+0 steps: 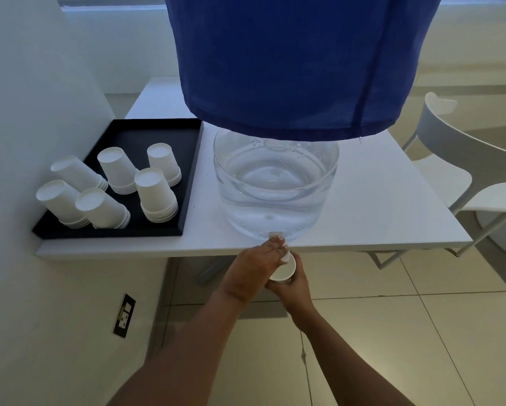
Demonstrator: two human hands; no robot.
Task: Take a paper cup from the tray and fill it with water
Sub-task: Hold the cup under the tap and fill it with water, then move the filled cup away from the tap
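Observation:
A clear water dispenser (275,186) under a blue cloth cover (289,60) stands on the white table (377,218), its small tap (275,236) at the front edge. My left hand (254,268) reaches up with its fingers on the tap. My right hand (292,288) holds a white paper cup (284,272) just below the tap, off the table's front edge. The cup's inside is partly hidden by my left fingers. The black tray (134,133) with several stacks of upturned paper cups (155,197) lies at the table's left.
A white wall runs along the left, with a black socket plate (125,315) low down. A white chair (462,171) stands right of the table. Pale floor tiles lie beneath my arms.

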